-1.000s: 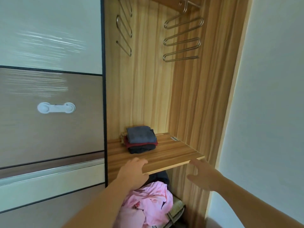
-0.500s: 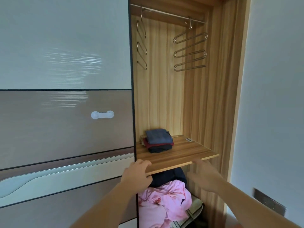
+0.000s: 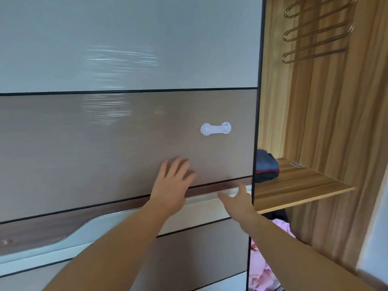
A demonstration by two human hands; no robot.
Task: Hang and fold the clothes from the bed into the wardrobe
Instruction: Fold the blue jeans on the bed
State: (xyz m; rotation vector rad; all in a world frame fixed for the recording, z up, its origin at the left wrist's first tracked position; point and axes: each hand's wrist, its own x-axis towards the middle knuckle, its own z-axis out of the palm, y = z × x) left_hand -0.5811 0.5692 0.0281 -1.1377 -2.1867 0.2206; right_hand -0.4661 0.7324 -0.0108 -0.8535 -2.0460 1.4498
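Observation:
The wardrobe's sliding door (image 3: 126, 133) fills most of the view, with the open wooden compartment at the right. My left hand (image 3: 171, 185) lies flat with spread fingers on the door's brown panel. My right hand (image 3: 237, 201) reaches to the door's right edge with fingers extended, holding nothing. A stack of folded clothes (image 3: 266, 169), blue on top with red and black below, sits on the wooden shelf (image 3: 302, 185), half hidden by the door edge. Pink clothing (image 3: 264, 267) lies under the shelf.
A white child-safety latch (image 3: 215, 129) is stuck on the door panel. Metal multi-tier hangers (image 3: 315, 36) hang at the top right of the compartment. A pale wall (image 3: 375, 238) borders the wardrobe on the right.
Both hands left the shelf's front edge and moved left onto the sliding door. The view swung left, and the door now covers more of the compartment and part of the folded stack.

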